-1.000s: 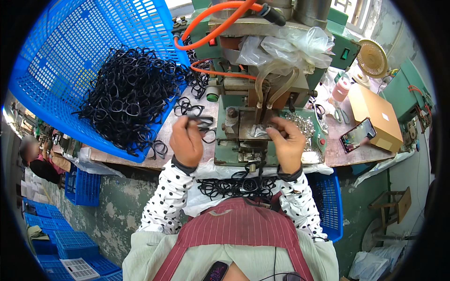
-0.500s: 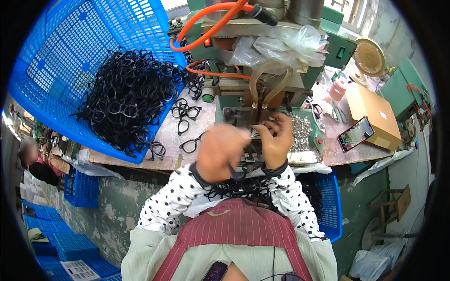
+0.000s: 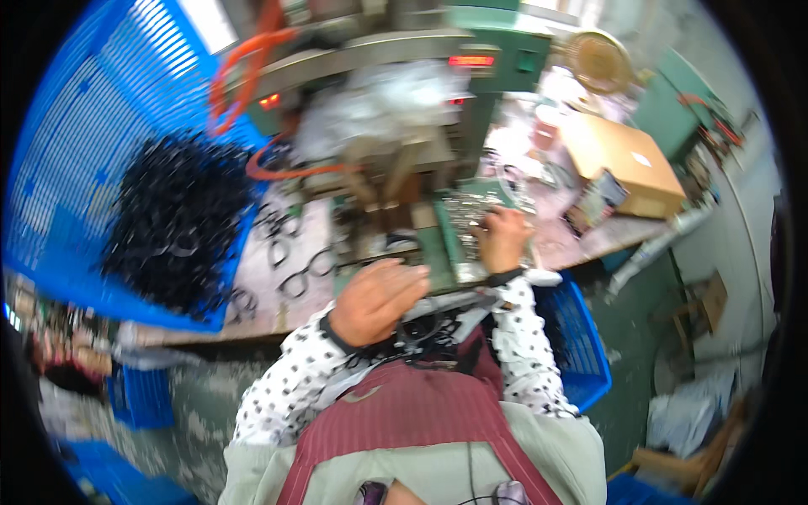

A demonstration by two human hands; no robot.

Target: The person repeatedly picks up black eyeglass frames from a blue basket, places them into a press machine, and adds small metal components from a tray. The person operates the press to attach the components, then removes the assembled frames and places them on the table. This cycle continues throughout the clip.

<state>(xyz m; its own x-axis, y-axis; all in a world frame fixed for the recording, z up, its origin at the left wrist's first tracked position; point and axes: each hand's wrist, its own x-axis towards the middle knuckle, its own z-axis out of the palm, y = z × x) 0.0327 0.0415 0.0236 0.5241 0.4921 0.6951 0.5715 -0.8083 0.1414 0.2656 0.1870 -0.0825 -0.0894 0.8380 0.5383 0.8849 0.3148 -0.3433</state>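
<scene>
My left hand [image 3: 379,301] is in front of the green bench machine [image 3: 387,194], its fingers stretched to the right and nothing visible in them. Below that hand, black glasses frames [image 3: 421,330] lie heaped above my apron. My right hand [image 3: 505,237] is at a tray of small shiny metal parts [image 3: 468,215], with the fingers bent down and pressed together. Whatever they pinch is too small and blurred to name. Left of the machine, a loose black glasses frame [image 3: 305,273] rests on the table.
A large blue basket [image 3: 63,160] of black glasses frames stands at the left. Toward the right are a cardboard box [image 3: 623,164] and a phone [image 3: 596,202] leaning on it. Another blue basket [image 3: 587,358] sits below the table edge. An orange hose [image 3: 303,172] crosses the machine.
My view has swung, and the picture is blurred. My hands have parted: the right has moved from the machine's middle to the metal parts, while the left has drawn back with its fingers extended.
</scene>
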